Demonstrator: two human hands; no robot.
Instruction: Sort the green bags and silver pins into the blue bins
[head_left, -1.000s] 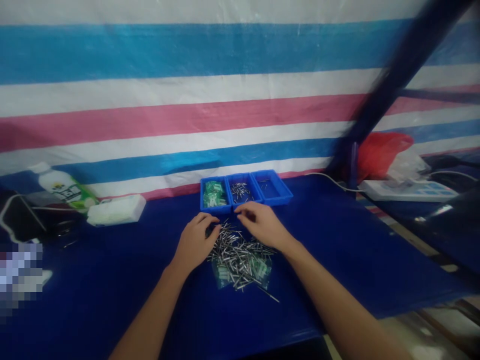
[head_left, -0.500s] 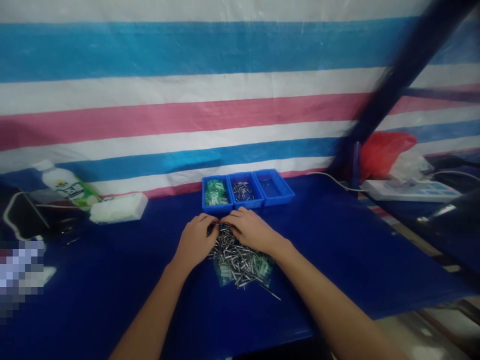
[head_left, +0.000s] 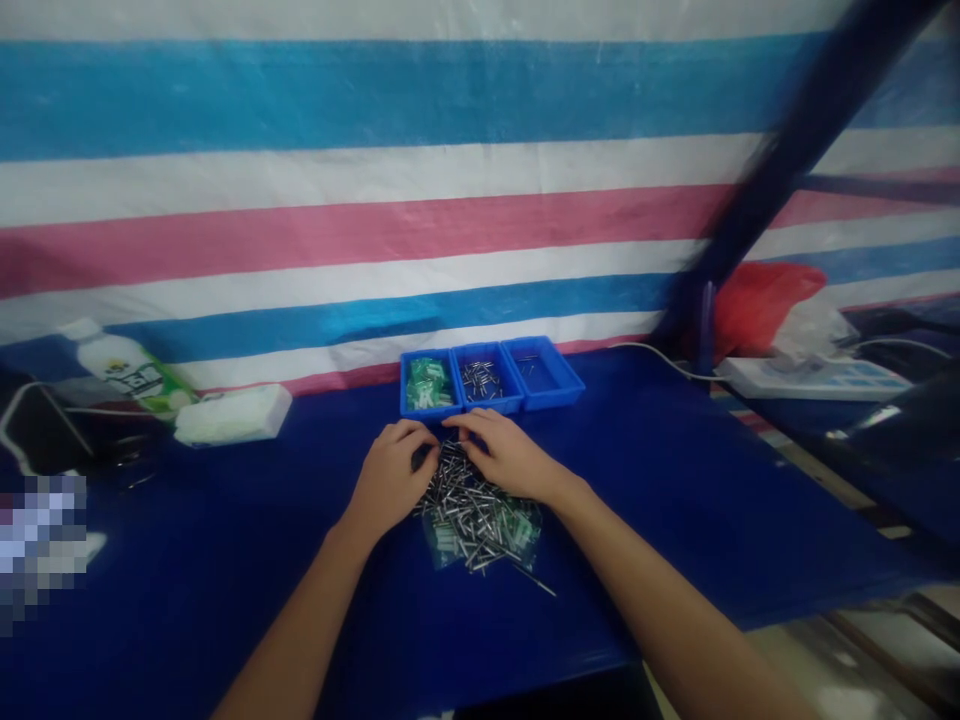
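Head view: a heap of thin, shiny metal pins [head_left: 471, 505] lies on the smooth dark-blue table [head_left: 675, 500], partly over small clear packets with green contents [head_left: 517, 530]. The left hand [head_left: 390, 478] rests palm down at the heap's left edge, fingers curled loosely inward; whether it pinches a pin I cannot tell. The right hand [head_left: 504, 455] lies over the heap's far edge, fingers bent onto the pins, its grip hidden too. Just beyond stand 3 blue plastic trays in a row: the left tray [head_left: 425, 385] holds green pieces, the middle tray [head_left: 482, 380] holds pins, the right tray [head_left: 544, 373] only a few. A striped woven tarp [head_left: 375, 200] hangs behind.
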